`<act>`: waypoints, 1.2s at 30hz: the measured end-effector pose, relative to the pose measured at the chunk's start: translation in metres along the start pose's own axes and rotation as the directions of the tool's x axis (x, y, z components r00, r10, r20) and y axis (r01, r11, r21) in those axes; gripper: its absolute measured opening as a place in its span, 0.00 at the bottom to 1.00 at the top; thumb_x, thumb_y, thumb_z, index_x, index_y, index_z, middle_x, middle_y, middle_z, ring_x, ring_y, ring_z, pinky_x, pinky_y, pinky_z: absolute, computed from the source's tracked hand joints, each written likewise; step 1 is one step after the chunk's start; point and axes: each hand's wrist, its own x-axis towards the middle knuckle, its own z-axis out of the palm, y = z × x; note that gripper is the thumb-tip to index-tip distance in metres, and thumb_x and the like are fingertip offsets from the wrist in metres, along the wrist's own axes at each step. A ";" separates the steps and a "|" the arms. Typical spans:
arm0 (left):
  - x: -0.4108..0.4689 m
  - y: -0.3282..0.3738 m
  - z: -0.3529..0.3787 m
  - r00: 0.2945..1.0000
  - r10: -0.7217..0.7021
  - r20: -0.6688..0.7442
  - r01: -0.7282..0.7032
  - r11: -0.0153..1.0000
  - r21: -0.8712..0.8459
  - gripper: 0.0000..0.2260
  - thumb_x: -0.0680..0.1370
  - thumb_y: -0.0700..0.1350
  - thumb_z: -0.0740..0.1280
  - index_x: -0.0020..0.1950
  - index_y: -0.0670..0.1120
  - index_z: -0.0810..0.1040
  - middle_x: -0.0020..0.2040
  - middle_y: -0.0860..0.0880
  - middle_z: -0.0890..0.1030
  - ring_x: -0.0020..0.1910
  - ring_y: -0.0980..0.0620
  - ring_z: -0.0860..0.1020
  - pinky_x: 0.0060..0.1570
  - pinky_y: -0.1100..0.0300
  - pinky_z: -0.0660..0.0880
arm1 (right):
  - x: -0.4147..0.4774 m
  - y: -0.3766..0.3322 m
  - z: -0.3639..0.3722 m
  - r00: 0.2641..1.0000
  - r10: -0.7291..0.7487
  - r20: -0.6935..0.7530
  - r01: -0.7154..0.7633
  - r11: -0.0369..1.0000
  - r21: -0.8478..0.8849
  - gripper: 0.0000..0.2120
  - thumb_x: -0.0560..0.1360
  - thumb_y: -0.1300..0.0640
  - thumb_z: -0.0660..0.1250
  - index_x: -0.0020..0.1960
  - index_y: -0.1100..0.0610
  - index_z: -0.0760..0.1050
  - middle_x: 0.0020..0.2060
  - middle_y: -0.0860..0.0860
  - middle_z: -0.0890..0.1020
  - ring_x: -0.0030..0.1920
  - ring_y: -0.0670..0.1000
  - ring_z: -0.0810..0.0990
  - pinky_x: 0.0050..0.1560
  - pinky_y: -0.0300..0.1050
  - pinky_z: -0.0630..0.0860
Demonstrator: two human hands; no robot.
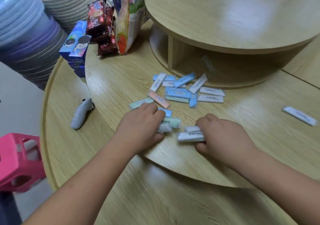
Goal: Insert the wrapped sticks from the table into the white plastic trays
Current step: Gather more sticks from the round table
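**Materials / finish rundown**

Bench [155, 198]: light wood-grain laminate, smooth, low sheen, soft glare patches.
Raised round tier [216, 16]: same wood-look board, satin top, matt edge.
Wrapped sticks [178, 93]: pastel blocks in clear film, glossy, with the film crinkled at the ends. Printed labels look matt.
Biscuit packets [97, 18]: dark red plastic film, shiny, creased.
Tall snack bag [128, 21]: printed film, glossy.
Blue boxes [76, 42]: printed card, slight gloss.
Stacked basins [22, 34]: moulded plastic, blue to purple, smooth satin.
Beige bowl stack [69, 1]: looks plastic too, matt.
Pink stool [15, 160]: hard plastic, smooth, semi-gloss.
Grey handheld device [81, 114]: smooth matt plastic shell.
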 end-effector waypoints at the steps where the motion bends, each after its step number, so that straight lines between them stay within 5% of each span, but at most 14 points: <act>1: 0.002 0.002 0.000 1.000 -0.014 0.000 0.014 1.000 0.004 0.19 0.70 0.59 0.67 0.56 0.51 0.76 0.50 0.52 0.75 0.52 0.50 0.75 0.30 0.58 0.56 | 0.000 0.001 0.001 1.000 -0.012 -0.001 0.012 1.000 -0.004 0.16 0.71 0.41 0.66 0.54 0.48 0.70 0.48 0.46 0.73 0.43 0.51 0.78 0.32 0.44 0.62; 12: 0.018 0.008 0.004 0.987 -0.156 0.027 0.158 0.976 -0.147 0.22 0.70 0.58 0.67 0.60 0.50 0.72 0.54 0.52 0.73 0.53 0.49 0.74 0.37 0.57 0.65 | 0.018 0.033 -0.003 0.999 0.028 -0.038 -0.017 0.966 0.257 0.10 0.66 0.43 0.67 0.37 0.48 0.69 0.34 0.44 0.74 0.34 0.44 0.73 0.29 0.42 0.66; 21: 0.025 0.014 0.002 0.984 -0.179 -0.021 0.175 0.976 -0.127 0.24 0.71 0.56 0.68 0.65 0.49 0.72 0.55 0.52 0.77 0.53 0.50 0.75 0.36 0.58 0.64 | 0.022 0.053 -0.012 0.994 0.101 -0.029 -0.077 0.892 0.446 0.10 0.67 0.46 0.68 0.35 0.50 0.71 0.30 0.47 0.76 0.32 0.46 0.75 0.30 0.47 0.70; 24: 0.030 0.018 0.000 0.988 -0.153 -0.021 0.152 0.988 -0.029 0.19 0.71 0.58 0.68 0.57 0.49 0.74 0.52 0.51 0.78 0.52 0.49 0.76 0.35 0.57 0.63 | 0.017 0.057 -0.016 0.990 0.141 0.002 -0.118 0.819 0.561 0.10 0.68 0.48 0.69 0.35 0.52 0.73 0.29 0.48 0.78 0.31 0.48 0.77 0.33 0.49 0.73; 29: 0.035 0.032 -0.002 0.967 -0.255 -0.006 0.255 0.967 0.011 0.20 0.73 0.58 0.69 0.57 0.46 0.73 0.52 0.48 0.78 0.51 0.48 0.77 0.35 0.57 0.64 | 0.007 0.065 -0.012 0.973 0.214 0.091 -0.209 0.632 0.746 0.08 0.69 0.50 0.71 0.33 0.45 0.74 0.25 0.44 0.77 0.26 0.41 0.74 0.29 0.40 0.69; 36: 0.029 0.057 -0.015 0.934 -0.347 0.085 0.348 0.937 0.001 0.18 0.75 0.57 0.68 0.56 0.47 0.72 0.52 0.48 0.78 0.52 0.47 0.77 0.36 0.56 0.65 | -0.031 0.071 -0.007 0.917 0.346 0.199 -0.324 0.355 0.877 0.11 0.72 0.53 0.69 0.33 0.53 0.74 0.24 0.44 0.73 0.24 0.41 0.69 0.31 0.42 0.67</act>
